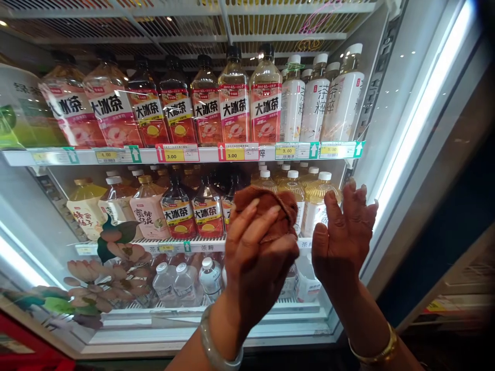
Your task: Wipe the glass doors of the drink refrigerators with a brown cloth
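A bunched brown cloth [266, 208] is in my left hand [259, 257], whose fingers are bent over it. It is held up before the glass door, in front of the middle shelf's bottles. My right hand [342, 232] is raised to the right of the cloth with its fingers apart and nothing in it. Whether its fingertips touch the glass I cannot tell. A pale bangle [216, 340] is on my left wrist and a gold-coloured bangle [377, 348] on my right. Both hands hide part of the shelves behind them.
Behind the glass, drink bottles [234, 103] line the upper shelf [216, 153] with price tags along its edge. More bottles [207, 208] fill the shelves below. A flower decal [116, 257] is at the lower left. A bright light strip [421, 93] runs beside the right door frame.
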A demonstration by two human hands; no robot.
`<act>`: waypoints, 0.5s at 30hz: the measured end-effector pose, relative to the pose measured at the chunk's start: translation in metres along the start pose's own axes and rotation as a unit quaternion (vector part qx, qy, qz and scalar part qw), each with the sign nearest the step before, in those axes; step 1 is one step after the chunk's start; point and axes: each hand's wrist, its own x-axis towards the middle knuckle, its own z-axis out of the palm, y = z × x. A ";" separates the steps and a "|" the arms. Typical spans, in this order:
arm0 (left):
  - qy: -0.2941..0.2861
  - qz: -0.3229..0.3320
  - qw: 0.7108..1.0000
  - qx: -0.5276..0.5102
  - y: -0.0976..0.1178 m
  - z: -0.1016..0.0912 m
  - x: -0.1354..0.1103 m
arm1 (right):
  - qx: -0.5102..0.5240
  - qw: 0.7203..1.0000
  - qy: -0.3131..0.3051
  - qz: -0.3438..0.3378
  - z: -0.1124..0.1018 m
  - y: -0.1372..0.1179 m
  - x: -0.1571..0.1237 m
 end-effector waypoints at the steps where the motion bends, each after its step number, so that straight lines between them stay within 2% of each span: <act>1: -0.015 0.008 1.000 -0.014 0.005 0.004 -0.004 | -0.004 1.000 0.005 -0.002 0.001 0.001 0.000; 4: -0.055 0.040 0.996 -0.058 0.015 0.013 -0.011 | -0.012 0.999 0.028 -0.020 0.004 0.005 -0.001; 7: -0.075 0.048 0.993 -0.078 0.012 0.010 -0.006 | -0.012 1.000 0.022 -0.018 0.003 0.005 -0.001; 12: -0.019 -0.001 0.999 -0.032 -0.004 -0.007 0.009 | 0.006 1.000 -0.007 0.003 -0.001 0.001 -0.001; 15: -0.002 -0.001 1.000 -0.011 -0.003 -0.003 0.004 | 0.010 1.000 -0.009 0.003 -0.001 0.002 -0.001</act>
